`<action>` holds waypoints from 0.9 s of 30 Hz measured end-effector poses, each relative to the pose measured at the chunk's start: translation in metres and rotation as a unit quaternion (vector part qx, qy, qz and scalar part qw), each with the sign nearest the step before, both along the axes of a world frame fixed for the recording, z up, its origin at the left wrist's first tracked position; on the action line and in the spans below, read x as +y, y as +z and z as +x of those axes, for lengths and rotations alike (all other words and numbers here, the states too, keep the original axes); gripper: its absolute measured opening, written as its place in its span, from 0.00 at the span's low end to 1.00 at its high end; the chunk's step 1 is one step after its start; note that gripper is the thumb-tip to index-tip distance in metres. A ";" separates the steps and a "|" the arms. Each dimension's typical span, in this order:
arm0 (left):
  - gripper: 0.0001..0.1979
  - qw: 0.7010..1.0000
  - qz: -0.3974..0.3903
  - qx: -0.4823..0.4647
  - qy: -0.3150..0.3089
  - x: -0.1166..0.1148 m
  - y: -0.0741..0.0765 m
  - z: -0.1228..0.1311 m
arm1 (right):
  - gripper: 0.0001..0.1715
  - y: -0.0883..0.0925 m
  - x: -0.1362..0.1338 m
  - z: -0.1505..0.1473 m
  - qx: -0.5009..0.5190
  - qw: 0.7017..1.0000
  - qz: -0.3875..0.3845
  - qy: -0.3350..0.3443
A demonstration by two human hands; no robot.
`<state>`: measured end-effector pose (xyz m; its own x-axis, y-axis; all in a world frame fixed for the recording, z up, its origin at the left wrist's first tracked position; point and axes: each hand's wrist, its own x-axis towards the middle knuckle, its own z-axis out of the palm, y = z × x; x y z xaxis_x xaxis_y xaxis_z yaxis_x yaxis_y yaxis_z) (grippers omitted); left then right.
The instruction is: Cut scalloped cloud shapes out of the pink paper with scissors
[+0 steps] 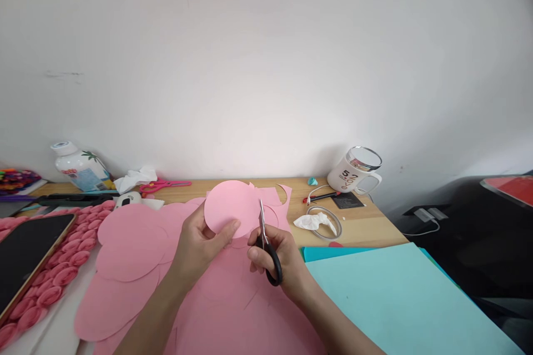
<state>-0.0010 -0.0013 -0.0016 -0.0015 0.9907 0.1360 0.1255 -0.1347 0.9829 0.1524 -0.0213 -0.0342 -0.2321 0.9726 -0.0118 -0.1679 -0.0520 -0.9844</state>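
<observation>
Far left edge of the frame: a bright multicoloured heap (14, 179), cut off by the border, too blurred to name. Lower left: a dark tablet (29, 255) lying slantwise on a mat of pink rosettes (70, 249), both running out of the frame. Behind them, against the wall: a white bottle (81, 169), then a crumpled tissue (133, 177) and pink-handled scissors (164, 183) flat on the wooden desk (375, 224). Left of centre: a stack of pink paper circles (129, 249), overlapping, lowest rims reaching toward the bottom edge.

Centre: left hand (200, 247) raised above the desk, pinching the pink disc (231, 205) at its lower rim, thumb pressed on the near face, other fingers tucked behind. Disc held upright, facing the camera, lifted clear of the large pink sheet (233, 310) underneath. Small nick jutting at its upper right rim. Just to the right: black-handled scissors (266, 244), blades pointing up along the disc's right edge and touching it. Right hand (287, 263) curled round the handles, thumb and fingers threaded through the loops, held close together.

Free air above both hands, up to the bare wall. Little bare desk beneath them, nearly all under paper.

Right of centre: a white wad of tissue (310, 222) lying in a clear ring (338, 227), a pen (322, 197), a black card (348, 200), a white mug (352, 177) at the back near the wall. Lower right: teal sheets (400, 299), running off the bottom edge. Far right: a dark bulky shape (478, 238) beyond the desk's edge, closing that side.
</observation>
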 end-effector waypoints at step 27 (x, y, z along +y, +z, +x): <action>0.20 0.999 0.021 0.007 -0.024 0.001 0.001 -0.004 | 0.17 -0.002 0.001 -0.001 0.003 1.000 -0.004 -0.007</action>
